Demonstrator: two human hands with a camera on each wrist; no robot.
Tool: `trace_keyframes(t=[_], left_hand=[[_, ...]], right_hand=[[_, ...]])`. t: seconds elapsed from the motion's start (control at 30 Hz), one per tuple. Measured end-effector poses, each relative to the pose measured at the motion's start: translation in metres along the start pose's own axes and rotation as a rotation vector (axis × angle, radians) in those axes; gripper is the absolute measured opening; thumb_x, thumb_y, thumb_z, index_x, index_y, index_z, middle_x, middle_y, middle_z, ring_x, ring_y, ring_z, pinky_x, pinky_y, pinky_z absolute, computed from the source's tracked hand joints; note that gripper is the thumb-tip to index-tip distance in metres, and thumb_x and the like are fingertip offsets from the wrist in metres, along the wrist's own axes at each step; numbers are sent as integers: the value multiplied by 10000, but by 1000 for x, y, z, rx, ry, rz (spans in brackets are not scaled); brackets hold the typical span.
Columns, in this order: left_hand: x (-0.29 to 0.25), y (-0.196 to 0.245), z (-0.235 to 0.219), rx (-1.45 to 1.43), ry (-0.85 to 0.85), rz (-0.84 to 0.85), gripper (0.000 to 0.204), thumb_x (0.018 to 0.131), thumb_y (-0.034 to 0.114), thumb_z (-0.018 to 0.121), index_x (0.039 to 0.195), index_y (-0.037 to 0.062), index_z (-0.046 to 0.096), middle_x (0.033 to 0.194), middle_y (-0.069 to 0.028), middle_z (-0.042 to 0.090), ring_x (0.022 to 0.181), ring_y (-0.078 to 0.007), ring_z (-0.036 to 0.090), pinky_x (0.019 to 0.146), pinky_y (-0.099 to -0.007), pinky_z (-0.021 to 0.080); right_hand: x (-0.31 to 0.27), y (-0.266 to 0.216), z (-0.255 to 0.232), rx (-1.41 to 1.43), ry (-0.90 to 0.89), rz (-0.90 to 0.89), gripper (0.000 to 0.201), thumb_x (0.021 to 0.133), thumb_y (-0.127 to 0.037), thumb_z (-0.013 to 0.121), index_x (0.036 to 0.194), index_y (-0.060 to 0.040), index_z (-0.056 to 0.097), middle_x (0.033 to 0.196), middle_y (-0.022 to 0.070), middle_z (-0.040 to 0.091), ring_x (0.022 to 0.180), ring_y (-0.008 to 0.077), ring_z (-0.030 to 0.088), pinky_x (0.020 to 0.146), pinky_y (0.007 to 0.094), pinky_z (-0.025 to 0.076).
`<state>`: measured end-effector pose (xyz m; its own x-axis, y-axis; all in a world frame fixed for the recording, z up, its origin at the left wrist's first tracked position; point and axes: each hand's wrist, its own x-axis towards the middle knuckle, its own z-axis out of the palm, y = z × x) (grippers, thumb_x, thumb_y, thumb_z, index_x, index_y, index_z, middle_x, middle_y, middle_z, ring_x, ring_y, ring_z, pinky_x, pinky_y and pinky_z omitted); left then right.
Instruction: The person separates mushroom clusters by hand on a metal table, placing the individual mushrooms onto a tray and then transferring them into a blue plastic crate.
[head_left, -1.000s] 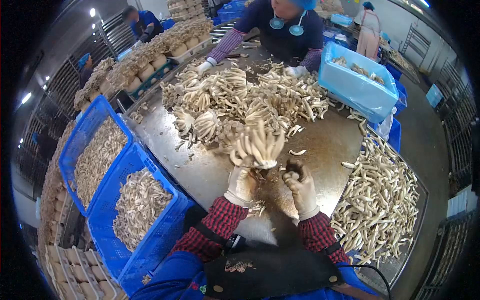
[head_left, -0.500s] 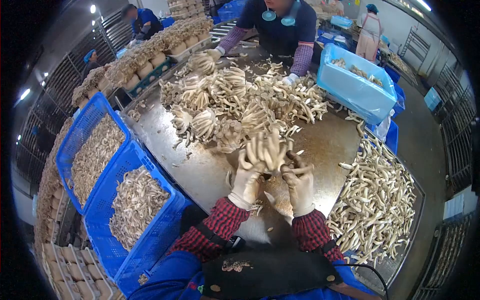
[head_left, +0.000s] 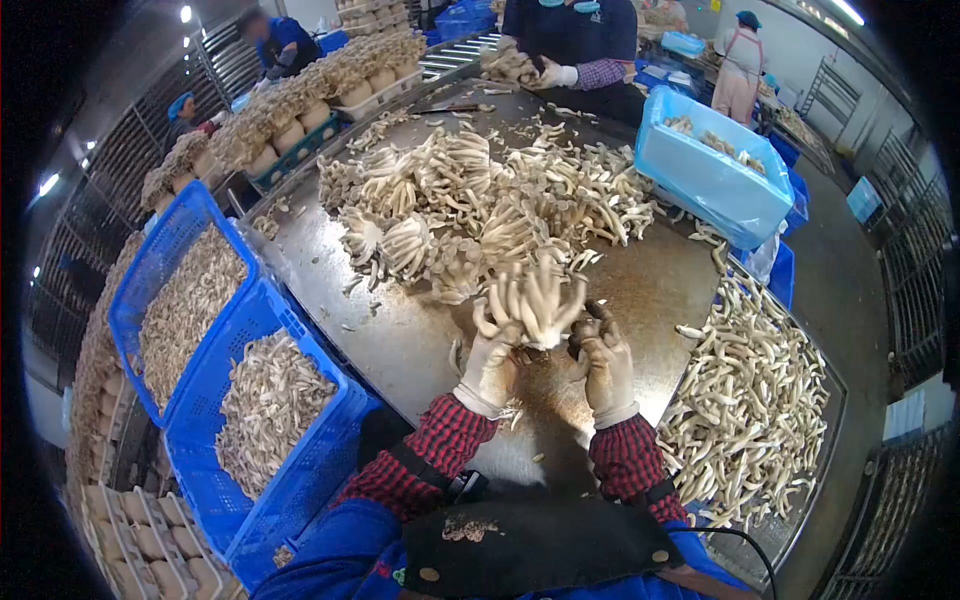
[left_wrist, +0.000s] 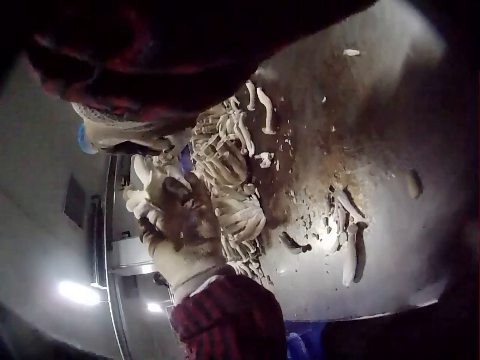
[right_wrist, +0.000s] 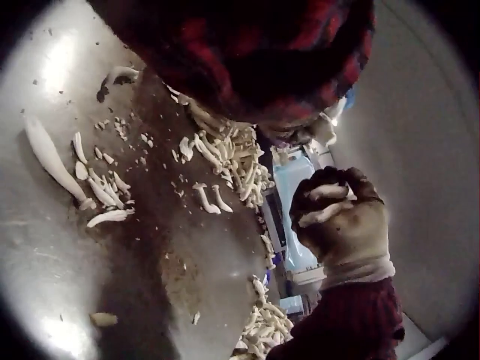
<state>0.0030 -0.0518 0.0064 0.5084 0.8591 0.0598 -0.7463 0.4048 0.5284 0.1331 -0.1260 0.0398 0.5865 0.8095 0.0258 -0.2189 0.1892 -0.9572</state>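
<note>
Mushroom cluster (head_left: 537,308) just right of centre in the head view, above the metal table (head_left: 640,315). Left hand (head_left: 488,375) grips its lower left; fingers curled, clamped on the base. Right hand (head_left: 608,375) just beside, fingers curled round loose stems (right_wrist: 322,214). Stems look brittle: best, I judge, to support the base firmly, bend each low and squeeze lightly. Heap (head_left: 450,175) lies upper centre.

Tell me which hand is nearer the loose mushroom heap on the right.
Right. The right hand is left of the heap, apart from it; the left hand, gripping a mushroom cluster, is farther left.
</note>
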Motion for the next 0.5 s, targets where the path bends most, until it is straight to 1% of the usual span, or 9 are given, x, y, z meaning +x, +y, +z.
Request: trace_keyframes(t=[0.03,0.07,0.1,0.17,0.23,0.3,0.37,0.43,0.5], left_hand=[[-2,0,3,138,-85,86,591,876,-42,541,1394,140,320,1375,-79,446,1229,-191,480,1033,-360,401],[-2,-4,2,139,-84,44,636,856,-82,519,1402,161,303,1392,-74,427,1258,-194,455,1051,-361,382],[-1,-6,2,138,-84,45,636,856,-82,519,1402,161,303,1392,-74,427,1258,-194,455,1051,-361,382],[2,-8,1,14,2,29,633,837,-110,510,1383,150,322,1399,-63,416,1279,-190,430,1056,-349,368],[3,-8,0,-42,-26,42,646,826,-117,518,1382,148,324,1401,-62,407,1291,-189,415,1063,-352,358],[1,-7,7,66,-15,19,680,823,-114,529,1408,146,301,1403,-66,401,1290,-193,415,1072,-358,350],[2,-9,8,146,-2,90,659,831,-101,532,1404,133,305,1393,-72,410,1273,-192,429,1065,-363,363],[7,-1,7,14,97,59,617,853,-76,528,1394,112,299,1386,-78,416,1258,-187,442,1045,-361,392],[8,7,8,-10,28,-17,630,876,-43,525,1414,135,249,1387,-90,410,1252,-189,447,1039,-373,406]], right_hand=[[0,0,2,72,-24,42,138,874,-102,577,969,-2,584,792,19,579,657,68,494,580,190,396],[2,0,-5,-131,-72,164,177,883,-94,579,1032,4,585,838,19,587,678,71,505,591,198,409],[1,0,-4,-132,-72,164,177,883,-94,579,1032,4,585,838,19,587,678,71,505,591,198,409],[-2,1,0,115,-82,69,206,876,-51,587,1071,6,556,946,27,590,808,87,533,718,233,445],[-1,7,-1,113,-51,112,205,876,-35,578,1076,2,554,927,16,582,783,81,526,710,228,447],[-3,13,-3,202,-40,38,200,882,-20,565,1081,-5,552,917,6,574,766,75,523,698,215,445],[-6,10,-1,224,-5,60,196,889,-7,549,1085,-10,548,916,-1,571,765,69,523,707,208,450],[-8,14,-4,223,26,73,227,884,-8,560,1109,-19,531,925,-6,566,762,71,520,714,212,457],[-6,14,-5,223,38,76,243,882,-8,566,1121,-24,523,930,-9,563,760,71,518,718,215,460]])
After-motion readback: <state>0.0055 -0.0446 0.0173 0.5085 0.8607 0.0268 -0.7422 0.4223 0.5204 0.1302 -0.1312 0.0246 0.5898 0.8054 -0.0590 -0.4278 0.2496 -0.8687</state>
